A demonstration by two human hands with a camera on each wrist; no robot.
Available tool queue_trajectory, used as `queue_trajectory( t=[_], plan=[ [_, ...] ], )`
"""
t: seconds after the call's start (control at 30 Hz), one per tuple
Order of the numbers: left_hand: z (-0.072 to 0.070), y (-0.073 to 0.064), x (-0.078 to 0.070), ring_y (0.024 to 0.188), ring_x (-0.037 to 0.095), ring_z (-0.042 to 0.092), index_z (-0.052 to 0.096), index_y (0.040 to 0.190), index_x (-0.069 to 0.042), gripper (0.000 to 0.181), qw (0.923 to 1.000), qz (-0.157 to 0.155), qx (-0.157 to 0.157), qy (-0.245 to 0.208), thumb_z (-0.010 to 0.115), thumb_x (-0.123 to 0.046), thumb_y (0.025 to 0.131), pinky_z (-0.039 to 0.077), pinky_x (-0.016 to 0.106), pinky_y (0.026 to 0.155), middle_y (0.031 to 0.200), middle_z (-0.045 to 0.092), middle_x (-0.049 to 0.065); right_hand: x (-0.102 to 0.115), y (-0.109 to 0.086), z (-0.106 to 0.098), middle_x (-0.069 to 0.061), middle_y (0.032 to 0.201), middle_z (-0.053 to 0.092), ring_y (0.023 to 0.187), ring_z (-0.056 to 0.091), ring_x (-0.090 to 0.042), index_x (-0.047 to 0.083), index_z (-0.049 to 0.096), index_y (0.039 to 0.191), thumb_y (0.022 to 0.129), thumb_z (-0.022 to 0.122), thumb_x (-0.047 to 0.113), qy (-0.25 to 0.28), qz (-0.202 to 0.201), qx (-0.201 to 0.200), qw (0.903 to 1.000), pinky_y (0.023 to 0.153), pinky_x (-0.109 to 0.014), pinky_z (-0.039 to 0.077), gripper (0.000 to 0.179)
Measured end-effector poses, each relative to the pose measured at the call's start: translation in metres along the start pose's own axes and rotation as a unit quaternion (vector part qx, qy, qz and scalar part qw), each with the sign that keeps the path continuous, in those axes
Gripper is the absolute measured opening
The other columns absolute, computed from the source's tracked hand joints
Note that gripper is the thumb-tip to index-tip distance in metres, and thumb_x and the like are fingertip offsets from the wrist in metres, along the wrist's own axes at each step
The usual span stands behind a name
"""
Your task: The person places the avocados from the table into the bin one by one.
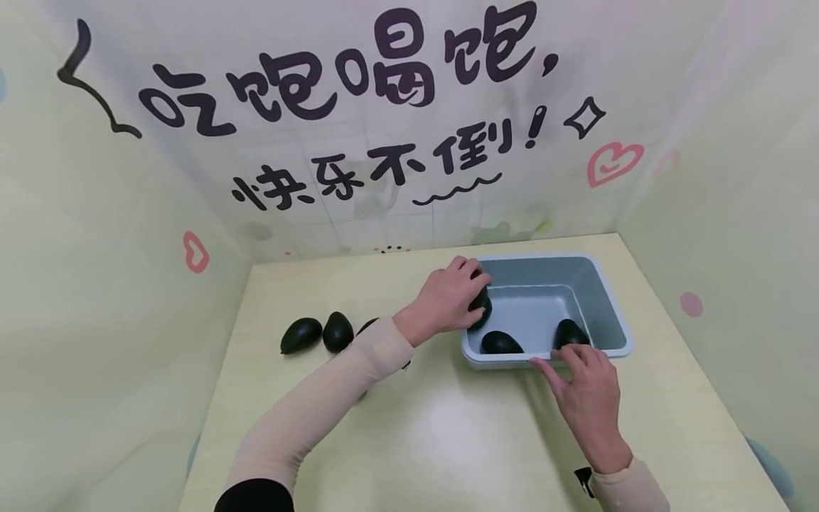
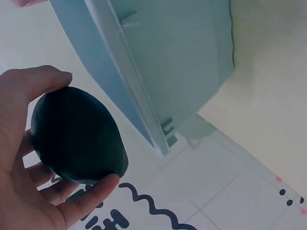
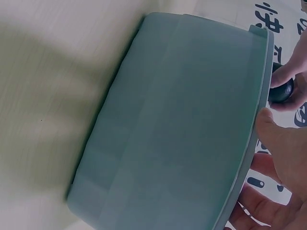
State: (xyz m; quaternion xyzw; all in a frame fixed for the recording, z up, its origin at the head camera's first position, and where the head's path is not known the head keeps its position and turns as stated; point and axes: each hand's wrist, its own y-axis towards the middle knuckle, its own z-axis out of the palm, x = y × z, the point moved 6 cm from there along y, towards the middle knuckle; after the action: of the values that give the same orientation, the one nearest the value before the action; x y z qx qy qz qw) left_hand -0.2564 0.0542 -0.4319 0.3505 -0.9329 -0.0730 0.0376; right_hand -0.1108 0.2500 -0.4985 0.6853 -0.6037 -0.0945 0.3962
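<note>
My left hand (image 1: 448, 297) is at the left end of a blue-grey plastic bin (image 1: 616, 306). Its thumb and fingers are curled round a dark green avocado (image 2: 79, 134), which the left wrist view shows close up beside the bin's rim. Two more avocados lie inside along the near wall, one towards the left (image 1: 501, 343) and one at the right (image 1: 569, 333). With the thumb outside and the fingers over the edge, my right hand (image 1: 589, 391) grips the near rim. The right wrist view shows this hand (image 3: 283, 167) on the rim too.
On the table (image 1: 448, 434), left of the bin, lie an avocado on its side (image 1: 301, 336) and another (image 1: 338, 332) beside it. The left sleeve (image 1: 333, 391) partly covers more dark shapes there. A printed cloth (image 1: 384, 213) stands behind the table.
</note>
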Motion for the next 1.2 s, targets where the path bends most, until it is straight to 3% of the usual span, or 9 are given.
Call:
queue_trajectory(
  t=[0.13, 0.7, 0.97, 1.2],
  plan=[
    [0.009, 0.007, -0.001, 0.126, 0.027, 0.059, 0.068, 0.137, -0.018, 0.044, 0.9996, -0.002, 0.027, 0.007, 0.069, -0.043, 0.101, 0.064, 0.037, 0.078, 0.139, 0.062, 0.009, 0.000, -0.001, 0.001, -0.019, 0.087, 0.067, 0.086, 0.066, -0.044, -0.001, 0.072, 0.083, 0.099, 0.044, 0.076, 0.002, 0.002, -0.002, 1.0000, 0.077, -0.054, 0.051, 0.083],
    [0.025, 0.031, -0.002, 0.125, 0.025, 0.058, 0.066, 0.141, -0.019, 0.048, 0.9973, -0.015, 0.071, 0.009, 0.069, -0.046, 0.101, 0.063, 0.038, 0.082, 0.141, 0.060, 0.007, 0.001, -0.002, 0.000, -0.020, 0.087, 0.066, 0.086, 0.066, -0.044, -0.001, 0.072, 0.084, 0.100, 0.045, 0.074, 0.004, 0.000, -0.004, 1.0000, 0.078, -0.054, 0.051, 0.082],
    [0.022, 0.043, -0.013, 0.123, 0.023, 0.058, 0.065, 0.138, -0.020, 0.045, 0.9942, 0.012, 0.102, 0.032, 0.066, -0.046, 0.102, 0.062, 0.038, 0.084, 0.141, 0.059, 0.006, -0.002, -0.002, -0.001, -0.020, 0.087, 0.066, 0.087, 0.066, -0.044, -0.001, 0.071, 0.084, 0.099, 0.047, 0.074, 0.005, 0.001, -0.011, 0.9999, 0.079, -0.054, 0.050, 0.080],
    [0.033, 0.041, -0.018, 0.126, 0.023, 0.056, 0.060, 0.146, -0.022, 0.050, 0.9882, 0.028, 0.139, 0.058, 0.064, -0.049, 0.103, 0.061, 0.037, 0.087, 0.147, 0.056, 0.005, -0.003, -0.002, 0.001, -0.019, 0.089, 0.066, 0.088, 0.065, -0.044, 0.000, 0.072, 0.084, 0.099, 0.046, 0.075, 0.003, 0.003, -0.006, 1.0000, 0.077, -0.054, 0.050, 0.080]
  ],
)
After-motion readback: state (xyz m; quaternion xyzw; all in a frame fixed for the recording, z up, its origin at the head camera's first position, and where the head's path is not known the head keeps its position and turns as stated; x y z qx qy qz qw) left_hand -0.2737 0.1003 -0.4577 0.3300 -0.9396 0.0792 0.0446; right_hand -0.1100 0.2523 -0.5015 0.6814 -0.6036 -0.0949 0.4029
